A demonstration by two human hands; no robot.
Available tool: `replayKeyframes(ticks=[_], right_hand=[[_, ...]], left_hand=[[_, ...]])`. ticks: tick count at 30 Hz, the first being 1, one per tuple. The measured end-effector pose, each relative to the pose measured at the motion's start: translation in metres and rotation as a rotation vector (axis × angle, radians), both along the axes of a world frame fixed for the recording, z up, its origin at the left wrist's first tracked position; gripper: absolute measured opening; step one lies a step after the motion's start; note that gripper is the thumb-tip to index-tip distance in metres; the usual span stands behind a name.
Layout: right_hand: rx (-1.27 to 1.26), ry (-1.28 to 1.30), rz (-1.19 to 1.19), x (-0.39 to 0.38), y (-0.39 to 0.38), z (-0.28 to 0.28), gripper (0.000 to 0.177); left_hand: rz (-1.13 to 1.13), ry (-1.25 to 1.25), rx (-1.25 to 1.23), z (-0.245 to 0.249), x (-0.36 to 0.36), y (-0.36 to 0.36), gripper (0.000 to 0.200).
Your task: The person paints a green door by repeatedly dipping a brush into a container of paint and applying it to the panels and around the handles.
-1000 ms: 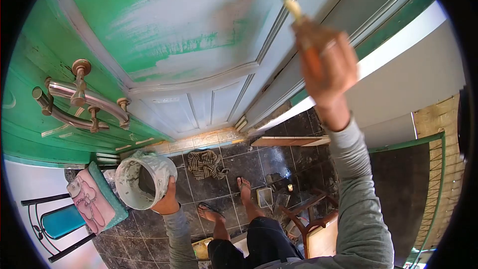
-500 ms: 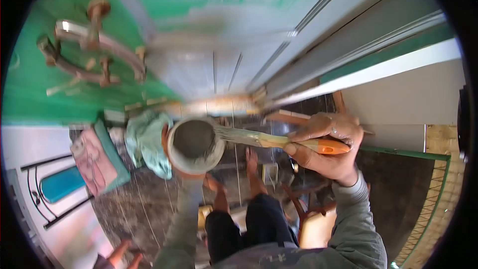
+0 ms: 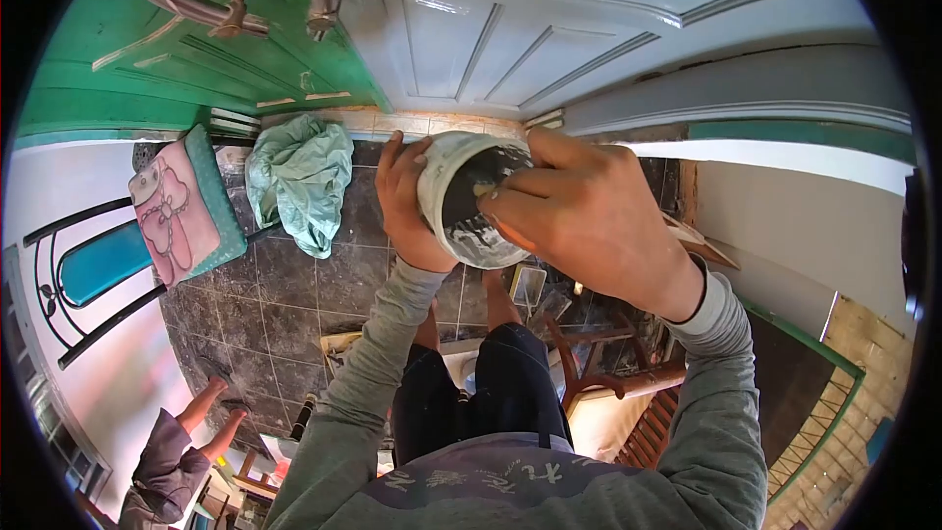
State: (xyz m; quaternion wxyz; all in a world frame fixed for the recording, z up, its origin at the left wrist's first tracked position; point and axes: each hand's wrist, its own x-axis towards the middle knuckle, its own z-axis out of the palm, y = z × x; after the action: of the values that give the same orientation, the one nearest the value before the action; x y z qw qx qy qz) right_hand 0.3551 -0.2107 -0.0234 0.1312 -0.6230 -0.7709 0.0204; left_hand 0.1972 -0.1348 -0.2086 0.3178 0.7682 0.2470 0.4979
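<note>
Far left, low in the frame: another person [image 3: 167,451] crouched on the tiled floor [image 3: 285,304], forearms out, well apart from the work. Above, a chair [image 3: 98,270] with a pink cushion [image 3: 177,211] propped on it. Just beside it, a crumpled green cloth [image 3: 299,177] lying at the foot of the green door [image 3: 118,88], probably close by for wiping. Centre: left hand [image 3: 407,201] clamped round the side of the paint pot [image 3: 461,206], held up in front of the chest and tipped mouth-first toward the wearer, seemingly to let the other hand reach in. Right hand [image 3: 579,221] laid over the pot's mouth, fingers bunched shut on what looks like a brush handle [image 3: 483,191], bristles hidden inside. Behind both, the grey-coated door panel [image 3: 510,39]. Below right, a wooden stool [image 3: 608,383].
</note>
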Motion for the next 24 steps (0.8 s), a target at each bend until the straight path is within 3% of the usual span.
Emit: replayKeyframes(ticks=[4,7,10,13,16,19,22,24], right_hand=[[-0.052,0.171,0.014,0.007,0.002,0.009,0.007],[0.007,0.383,-0.09,0.017,-0.001,0.019,0.021],[0.103,0.303,-0.107,0.017,-0.001,0.001,0.016],[0.012,0.107,-0.049,0.005,-0.004,-0.011,0.016],[-0.009,0.36,-0.08,0.013,-0.01,0.002,0.018],[-0.043,0.492,-0.264,0.034,-0.027,0.029,0.016],[-0.019,1.096,-0.656,0.034,-0.052,0.022,0.015],[0.012,1.321,-0.787,0.033,-0.066,0.014,0.015]], left_hand=[[0.015,0.018,0.027,0.001,-0.004,0.002,0.082],[0.036,0.03,0.027,0.001,-0.005,0.003,0.082],[0.047,0.038,0.034,-0.002,-0.002,0.002,0.083],[0.039,0.048,0.043,-0.002,0.001,0.001,0.084],[0.023,0.035,0.038,-0.001,0.003,0.001,0.084],[0.042,0.086,0.042,-0.005,0.001,-0.001,0.085],[0.08,0.109,0.048,-0.005,0.003,-0.001,0.082],[0.1,0.13,0.029,0.005,0.003,-0.002,0.08]])
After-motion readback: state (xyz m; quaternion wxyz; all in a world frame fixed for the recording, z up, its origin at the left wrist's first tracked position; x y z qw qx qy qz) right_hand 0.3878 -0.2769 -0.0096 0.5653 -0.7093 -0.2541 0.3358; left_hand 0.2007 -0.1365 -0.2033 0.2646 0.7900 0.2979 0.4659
